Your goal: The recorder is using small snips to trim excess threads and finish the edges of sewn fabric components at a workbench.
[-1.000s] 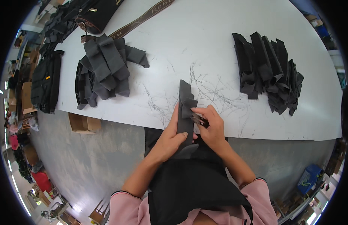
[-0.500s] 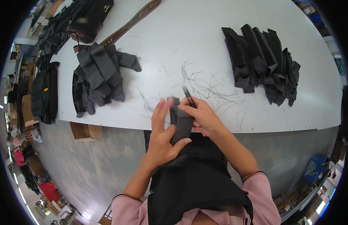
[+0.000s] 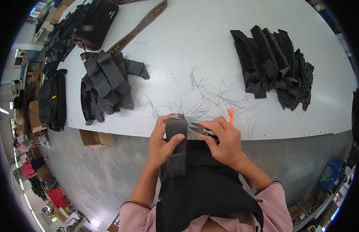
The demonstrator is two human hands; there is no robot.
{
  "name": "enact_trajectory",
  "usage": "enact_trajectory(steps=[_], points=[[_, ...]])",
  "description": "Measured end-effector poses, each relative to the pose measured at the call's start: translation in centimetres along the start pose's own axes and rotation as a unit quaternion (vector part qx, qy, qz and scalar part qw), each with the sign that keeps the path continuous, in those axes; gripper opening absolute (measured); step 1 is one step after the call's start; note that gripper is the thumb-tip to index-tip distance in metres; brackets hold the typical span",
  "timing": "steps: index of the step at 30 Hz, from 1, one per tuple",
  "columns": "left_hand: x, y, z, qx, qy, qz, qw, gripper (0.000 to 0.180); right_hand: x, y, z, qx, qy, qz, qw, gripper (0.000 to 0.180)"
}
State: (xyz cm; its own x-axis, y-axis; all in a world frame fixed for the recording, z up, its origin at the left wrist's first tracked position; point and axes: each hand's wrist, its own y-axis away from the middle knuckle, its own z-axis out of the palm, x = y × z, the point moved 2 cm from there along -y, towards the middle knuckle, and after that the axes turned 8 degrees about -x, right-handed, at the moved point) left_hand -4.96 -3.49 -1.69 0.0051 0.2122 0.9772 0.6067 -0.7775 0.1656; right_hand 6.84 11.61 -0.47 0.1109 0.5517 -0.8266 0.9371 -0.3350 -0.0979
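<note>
My left hand point(image 3: 163, 142) pinches a folded strip of dark grey fabric point(image 3: 176, 127) at the table's front edge, thumb on the near face; its lower end hangs over my black apron point(image 3: 202, 185). Thread snips point(image 3: 204, 131) sit in my right hand point(image 3: 225, 140), their blades parted and pointing left at the strip's right edge. Whether the blades touch the fabric I cannot tell. An orange tassel point(image 3: 230, 115) sticks out beyond my right hand. Loose dark thread ends point(image 3: 210, 94) lie scattered on the white table point(image 3: 187, 34) just past both hands.
A pile of grey fabric strips point(image 3: 110, 81) lies to the left, and a darker pile point(image 3: 272, 65) to the right. Far left are a black bag point(image 3: 96, 25) with a brown patterned strap point(image 3: 138, 27) and another black bag point(image 3: 52, 100). An open cardboard box point(image 3: 95, 138) stands below the table edge.
My left hand has turned the fabric strip so it lies folded under the thumb. My right hand has drawn slightly away to the right, and the snips now point left instead of away from me.
</note>
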Motion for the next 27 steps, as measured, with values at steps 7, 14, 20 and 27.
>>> enact_trajectory(steps=[7, 14, 20, 27], points=[[0.5, 0.0, 0.2, -0.031, -0.036, 0.020, 0.999, 0.036, 0.2, -0.2, -0.2, -0.020, -0.033, -0.009, 0.999, 0.029], [0.3, 0.1, 0.0, -0.031, -0.073, 0.027, 0.996, 0.038, -0.5, 0.5, -0.9, -0.020, 0.021, -0.015, 0.999, 0.030], [0.6, 0.1, 0.2, -0.033, -0.038, 0.008, 0.999, 0.039, -0.2, 0.4, -0.5, -0.014, -0.008, -0.010, 1.000, 0.029], [0.5, 0.2, 0.2, -0.050, -0.031, 0.009, 0.998, 0.038, 0.1, 0.0, -0.2, -0.050, -0.147, 0.045, 0.987, 0.025]])
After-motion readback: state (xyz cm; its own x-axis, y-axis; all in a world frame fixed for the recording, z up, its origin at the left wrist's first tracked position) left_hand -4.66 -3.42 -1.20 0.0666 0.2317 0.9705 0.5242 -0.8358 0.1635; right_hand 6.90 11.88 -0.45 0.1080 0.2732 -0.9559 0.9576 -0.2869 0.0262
